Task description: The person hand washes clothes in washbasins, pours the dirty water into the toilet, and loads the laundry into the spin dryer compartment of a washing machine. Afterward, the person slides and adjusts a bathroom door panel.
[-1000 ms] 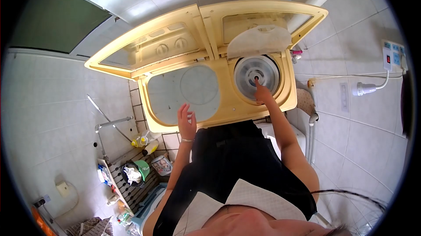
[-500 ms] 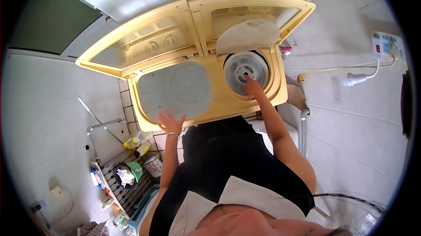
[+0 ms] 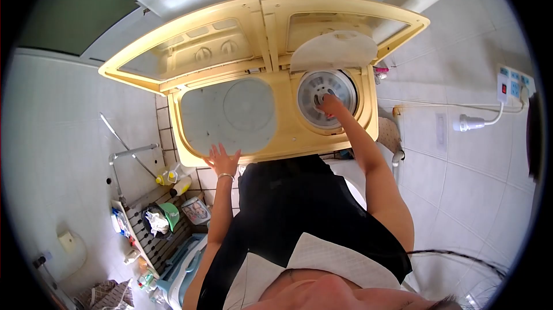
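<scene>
A yellow twin-tub washing machine (image 3: 286, 126) stands in front of me with both lids raised. My left hand (image 3: 223, 161) rests at its front edge by the wide wash tub (image 3: 213, 117), fingers spread and holding nothing. On the right, my right hand (image 3: 329, 105) reaches into the round spin tub (image 3: 311, 115), over the middle of its holed inside. Its fingers are bent and apart, touching or just above the centre; the fingertips are partly hidden. A translucent inner cover (image 3: 333, 51) stands tilted up behind the spin tub.
The left lid (image 3: 190, 51) and right lid (image 3: 357, 19) lean back toward the wall. A power strip (image 3: 503, 86) with a plug hangs at the right. A slatted rack (image 3: 147, 235) with a green container (image 3: 171, 215) and bottles stands lower left.
My right hand has turned and bent its fingers at the spin tub's centre, where one finger pointed before. The left hand stays at the front edge. The view has shifted slightly.
</scene>
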A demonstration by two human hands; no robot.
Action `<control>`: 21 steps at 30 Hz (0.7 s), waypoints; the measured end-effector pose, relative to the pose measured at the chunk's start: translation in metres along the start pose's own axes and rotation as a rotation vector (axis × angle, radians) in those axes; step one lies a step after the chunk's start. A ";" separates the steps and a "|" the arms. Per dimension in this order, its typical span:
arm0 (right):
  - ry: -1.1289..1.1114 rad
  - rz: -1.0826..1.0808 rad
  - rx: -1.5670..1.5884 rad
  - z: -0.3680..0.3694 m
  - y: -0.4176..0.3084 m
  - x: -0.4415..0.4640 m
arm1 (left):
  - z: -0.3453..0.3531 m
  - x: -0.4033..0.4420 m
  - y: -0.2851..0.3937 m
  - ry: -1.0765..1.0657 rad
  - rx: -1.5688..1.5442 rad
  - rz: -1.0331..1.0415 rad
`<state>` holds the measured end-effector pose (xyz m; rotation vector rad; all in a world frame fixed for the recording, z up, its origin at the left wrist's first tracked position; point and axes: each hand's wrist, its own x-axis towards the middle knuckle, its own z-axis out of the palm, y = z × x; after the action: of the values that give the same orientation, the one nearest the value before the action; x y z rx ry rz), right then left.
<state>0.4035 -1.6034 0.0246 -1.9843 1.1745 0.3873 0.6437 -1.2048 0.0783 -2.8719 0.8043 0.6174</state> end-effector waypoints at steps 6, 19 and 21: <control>-0.231 0.059 -0.040 0.018 0.007 0.026 | 0.008 -0.001 -0.002 0.116 -0.031 0.009; -0.107 0.163 0.667 0.002 -0.009 -0.005 | 0.009 -0.002 0.003 0.222 -0.051 -0.002; -0.108 0.186 0.748 0.006 -0.005 -0.003 | 0.025 0.003 -0.004 0.258 -0.079 0.011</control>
<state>0.4072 -1.5957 0.0249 -1.2006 1.2085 0.1109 0.6392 -1.1983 0.0545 -3.0641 0.8443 0.2876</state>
